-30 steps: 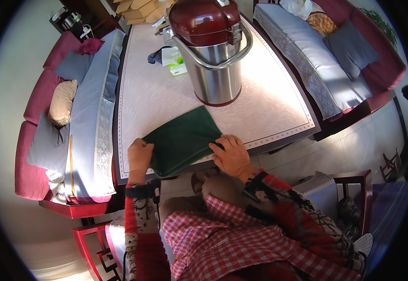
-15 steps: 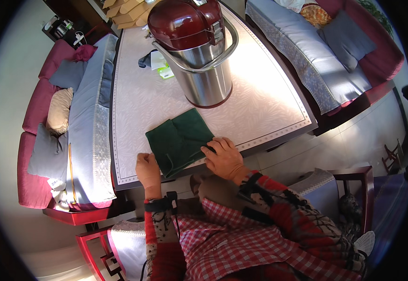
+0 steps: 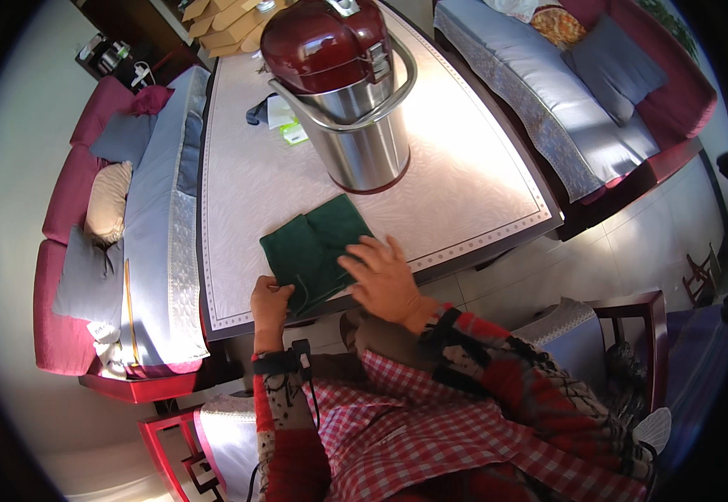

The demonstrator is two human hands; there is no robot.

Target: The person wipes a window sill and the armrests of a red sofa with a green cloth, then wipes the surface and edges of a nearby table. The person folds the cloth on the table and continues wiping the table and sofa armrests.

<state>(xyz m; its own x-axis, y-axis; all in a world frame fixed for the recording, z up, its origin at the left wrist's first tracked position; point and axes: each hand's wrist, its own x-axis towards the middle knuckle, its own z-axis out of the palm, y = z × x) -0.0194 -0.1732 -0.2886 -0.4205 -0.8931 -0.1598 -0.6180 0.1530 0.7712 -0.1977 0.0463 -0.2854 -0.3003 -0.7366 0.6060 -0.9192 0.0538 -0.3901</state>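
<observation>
A dark green folded cloth [image 3: 314,247] lies flat near the front edge of the table, with a thin cord or seam line curving across its near part. My left hand [image 3: 270,303] is closed at the near left corner of the cloth, thumb and fingers pinching its edge. Over the right side of the cloth is my right hand [image 3: 387,283], fingers spread apart with nothing between them. Whether its fingertips touch the fabric, I cannot tell. Just beyond the cloth stands a steel airpot [image 3: 368,151] with a dark red lid and a raised carrying handle.
The pale patterned table [image 3: 456,188] has a dark edge. Cardboard pieces [image 3: 228,27] and a small green-and-white packet [image 3: 294,132] lie farther back. Long cushioned sofas stand at the left [image 3: 150,217] and right [image 3: 539,100]; a wooden chair [image 3: 655,335] is at the near right.
My right hand has lifted from the cloth's right corner and moved left over it, its fingers spreading. My left hand has shifted slightly right onto the near left corner.
</observation>
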